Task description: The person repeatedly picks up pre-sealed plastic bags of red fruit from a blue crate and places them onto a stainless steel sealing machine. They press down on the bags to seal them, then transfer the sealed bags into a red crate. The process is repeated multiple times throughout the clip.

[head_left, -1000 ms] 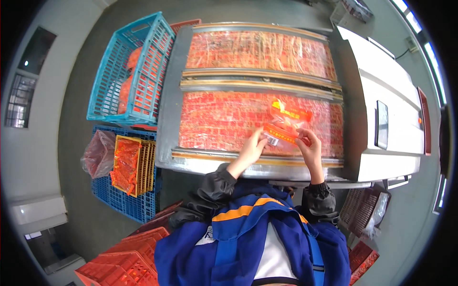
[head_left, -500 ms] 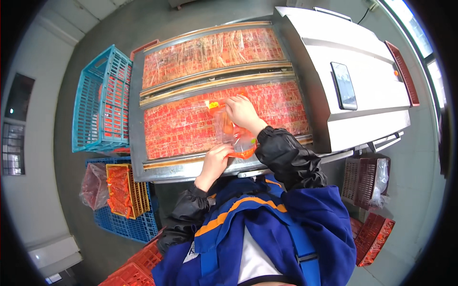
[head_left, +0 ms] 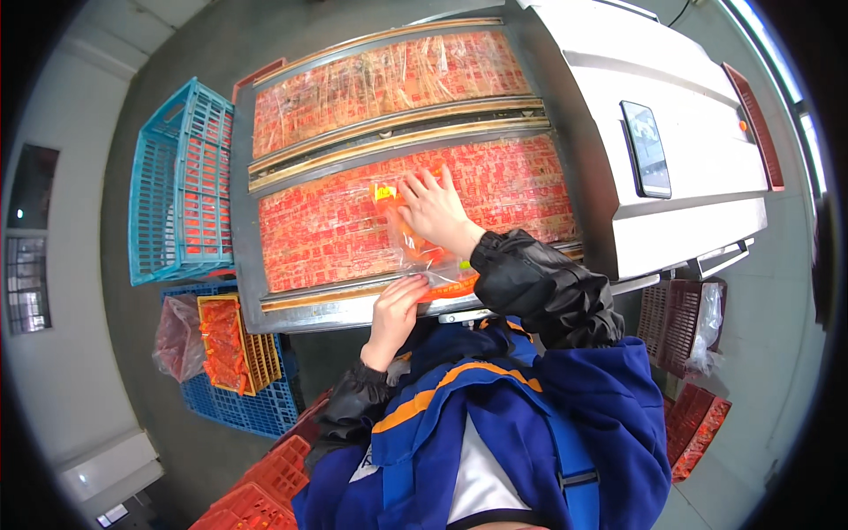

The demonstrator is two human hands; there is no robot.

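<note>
right hand [head_left: 433, 210] splayed, left fingers [head_left: 410, 286] on pouch [head_left: 408, 244]

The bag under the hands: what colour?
The bag is clear with orange and yellow parts, best in head view.

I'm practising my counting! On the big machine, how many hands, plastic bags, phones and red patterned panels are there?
Hands: 2, the left hand and the right hand
Plastic bags: 1, the clear and orange bag under the hands
Phones: 1, the dark phone
Red patterned panels: 2, the far panel and the near panel
Total: 6
</note>
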